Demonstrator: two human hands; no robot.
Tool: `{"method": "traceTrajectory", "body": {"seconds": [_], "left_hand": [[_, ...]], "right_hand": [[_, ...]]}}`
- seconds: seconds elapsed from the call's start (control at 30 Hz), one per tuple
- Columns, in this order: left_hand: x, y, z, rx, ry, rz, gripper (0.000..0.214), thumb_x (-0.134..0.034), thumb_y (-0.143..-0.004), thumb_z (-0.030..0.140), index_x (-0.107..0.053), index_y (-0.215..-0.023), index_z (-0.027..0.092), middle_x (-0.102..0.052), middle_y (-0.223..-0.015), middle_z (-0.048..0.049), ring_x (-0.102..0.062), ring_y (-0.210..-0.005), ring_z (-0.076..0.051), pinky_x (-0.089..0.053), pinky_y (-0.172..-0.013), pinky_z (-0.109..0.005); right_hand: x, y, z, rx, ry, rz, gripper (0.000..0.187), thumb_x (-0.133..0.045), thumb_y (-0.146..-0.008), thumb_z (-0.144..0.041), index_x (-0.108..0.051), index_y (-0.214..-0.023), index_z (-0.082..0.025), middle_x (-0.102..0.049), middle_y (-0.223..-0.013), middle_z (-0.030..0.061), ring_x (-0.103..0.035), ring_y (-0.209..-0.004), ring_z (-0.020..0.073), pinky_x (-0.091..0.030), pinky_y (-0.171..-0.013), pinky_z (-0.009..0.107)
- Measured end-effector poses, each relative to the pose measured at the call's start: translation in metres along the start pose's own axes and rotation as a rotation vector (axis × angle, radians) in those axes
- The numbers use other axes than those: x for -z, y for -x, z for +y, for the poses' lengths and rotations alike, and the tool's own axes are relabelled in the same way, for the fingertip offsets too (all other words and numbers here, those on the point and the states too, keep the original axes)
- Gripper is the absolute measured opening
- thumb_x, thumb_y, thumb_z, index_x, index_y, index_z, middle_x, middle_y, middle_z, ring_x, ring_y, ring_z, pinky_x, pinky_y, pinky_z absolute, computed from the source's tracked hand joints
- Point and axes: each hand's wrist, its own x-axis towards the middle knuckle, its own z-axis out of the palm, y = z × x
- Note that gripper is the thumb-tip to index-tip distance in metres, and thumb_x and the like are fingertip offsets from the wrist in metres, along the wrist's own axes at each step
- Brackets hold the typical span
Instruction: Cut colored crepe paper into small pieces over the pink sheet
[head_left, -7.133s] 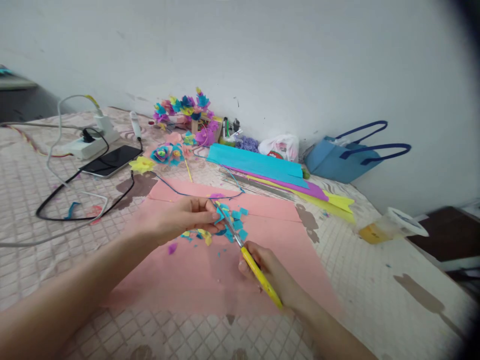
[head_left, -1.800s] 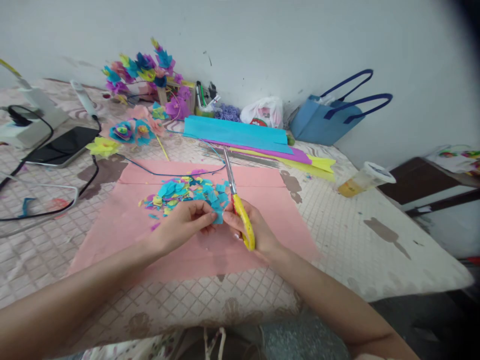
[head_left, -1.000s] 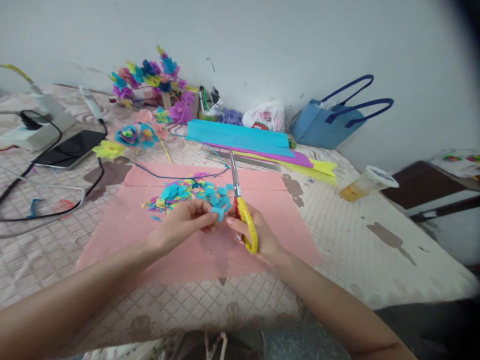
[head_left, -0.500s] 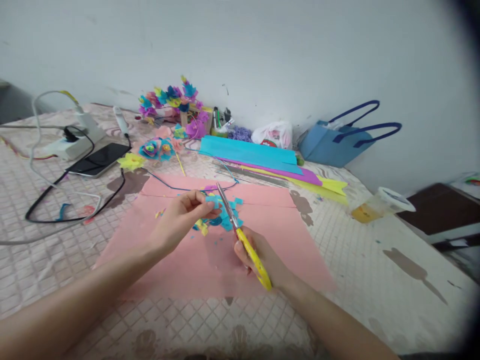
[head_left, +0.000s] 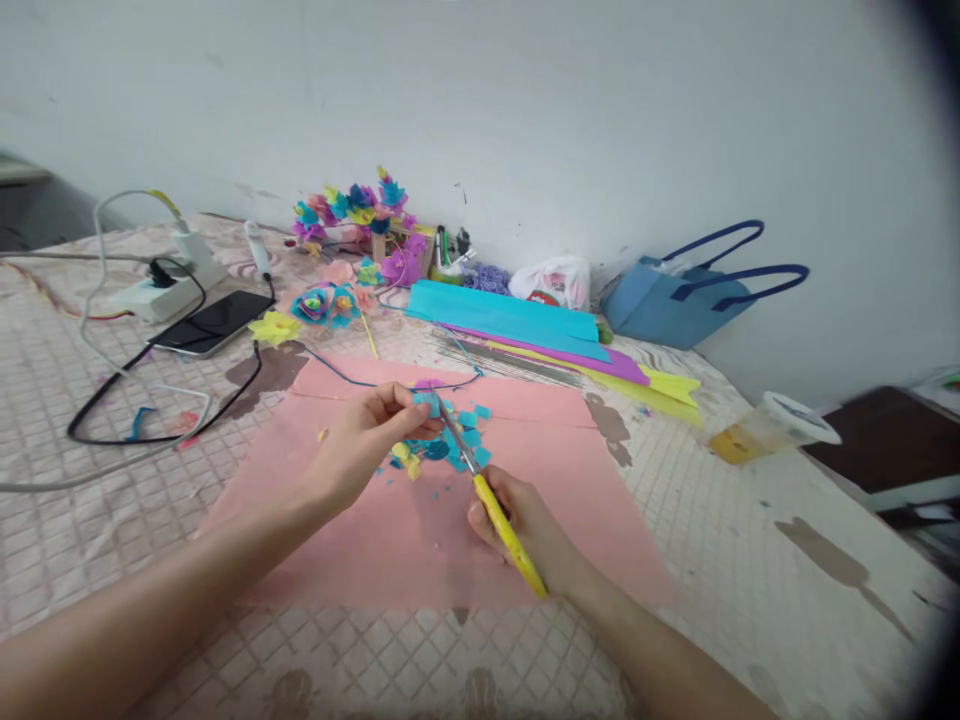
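My left hand (head_left: 390, 420) pinches a small piece of blue paper (head_left: 427, 402) between thumb and fingers. Closed around the yellow handles of a pair of scissors (head_left: 510, 535) is my right hand (head_left: 521, 515). The metal blades point up and away, their tips at the right edge of the held paper. Beneath the hands, several cut blue paper pieces (head_left: 471, 438) lie with a few yellow scraps (head_left: 407, 461) on a pink paper sheet (head_left: 540, 540). Whether the blades are touching the paper, I cannot tell.
Blue paper strips (head_left: 510, 315) lie behind the pink sheet. At the back left are paper flowers (head_left: 360, 205), a phone (head_left: 214, 322) and a power strip (head_left: 161, 295) with cables. To the right stand a blue bag (head_left: 660, 300) and a tilted-looking plastic cup (head_left: 765, 430).
The scene has shifted slightly right and down in the view. The scissor tips now sit lower, close against the blue piece; my left hand keeps its pinch.
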Motion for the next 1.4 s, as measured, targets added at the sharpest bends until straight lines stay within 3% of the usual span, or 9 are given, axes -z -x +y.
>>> {"method": "traceTrajectory", "body": {"seconds": [0.27,0.57,1.07,1.4], "left_hand": [[0.0,-0.001,0.0,0.0,-0.001,-0.009,0.02,-0.07,-0.08,0.025,-0.053,-0.073,0.018,-0.073,-0.07,0.002,-0.072,-0.072,-0.013,-0.056,-0.073,-0.024],[0.002,-0.001,0.001,0.003,-0.005,-0.02,0.022,-0.071,-0.079,0.027,-0.053,-0.072,0.017,-0.073,-0.07,0.0006,-0.071,-0.07,-0.014,-0.055,-0.071,-0.025],[0.006,-0.008,0.009,0.052,0.102,-0.153,0.023,-0.076,-0.076,0.025,-0.055,-0.071,0.016,-0.075,-0.071,-0.0013,-0.071,-0.069,-0.012,-0.057,-0.07,-0.022],[0.012,-0.011,0.016,0.07,0.032,-0.214,0.022,-0.075,-0.075,0.024,-0.056,-0.069,0.015,-0.075,-0.073,-0.0042,-0.071,-0.067,-0.015,-0.057,-0.07,-0.027]], "right_hand": [[0.0,-0.001,0.002,-0.026,-0.005,0.008,0.016,-0.056,-0.073,-0.018,-0.04,-0.071,-0.021,-0.043,-0.061,-0.0061,-0.04,-0.053,0.0085,-0.032,-0.047,0.02],[0.0,0.001,-0.003,-0.096,-0.069,-0.006,0.016,-0.056,-0.074,-0.022,-0.041,-0.073,-0.022,-0.037,-0.057,-0.0083,-0.037,-0.048,0.0079,-0.033,-0.046,0.019],[0.004,0.002,-0.008,-0.146,-0.053,0.0,0.021,-0.055,-0.07,-0.021,-0.034,-0.068,-0.022,-0.044,-0.063,-0.0056,-0.039,-0.053,0.0078,-0.034,-0.045,0.018],[0.009,0.004,-0.012,-0.146,-0.1,-0.039,0.022,-0.054,-0.069,-0.029,-0.033,-0.069,-0.023,-0.041,-0.06,-0.0042,-0.038,-0.054,0.0091,-0.031,-0.042,0.018]]}}
